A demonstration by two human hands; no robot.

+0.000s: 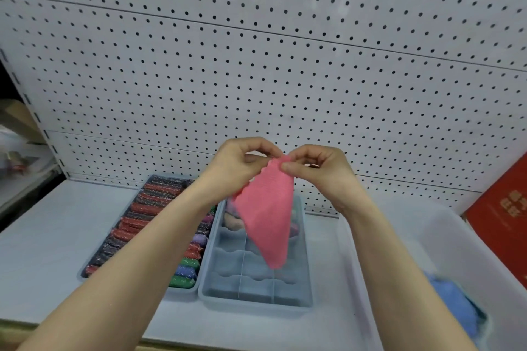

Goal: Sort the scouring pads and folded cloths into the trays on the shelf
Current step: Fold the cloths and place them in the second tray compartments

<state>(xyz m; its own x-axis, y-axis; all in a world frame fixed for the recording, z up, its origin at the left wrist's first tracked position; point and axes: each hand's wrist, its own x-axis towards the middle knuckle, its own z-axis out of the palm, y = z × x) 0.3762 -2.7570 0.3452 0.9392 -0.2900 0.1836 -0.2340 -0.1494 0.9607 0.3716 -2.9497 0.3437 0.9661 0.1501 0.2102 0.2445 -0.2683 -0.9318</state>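
— What is taking up most of the view?

— A white pegboard (pixel 285 65) is rising behind the shelf (pixel 42 236). Taking the divided tray (pixel 306 265) as the landmark: a clear bin (pixel 399 236) is sitting to its right with a blue cloth (pixel 456 302) lying inside, and a red box (pixel 502 208) is leaning beyond that bin.

— And to the tray's left?

— Another tray (pixel 82 272) is touching it, and it is holding rows of scouring pads (pixel 148 208) (red, dark, green, blue and purple ones). The divided tray's far compartments are holding some folded cloths (pixel 232 222), partly hidden; its near compartments are showing bare floor.

— Where is the pink cloth (pixel 268 222)?

— It is hanging in the air directly above the divided tray, drooping to a point, touching nothing below.

— What are the hands doing?

— Both are pinching its top edge. The left hand (pixel 236 162) is closing its grip on the cloth's left corner between thumb and curled fingers; the right hand (pixel 319 171) is gripping the right corner the same way, the two hands almost touching.
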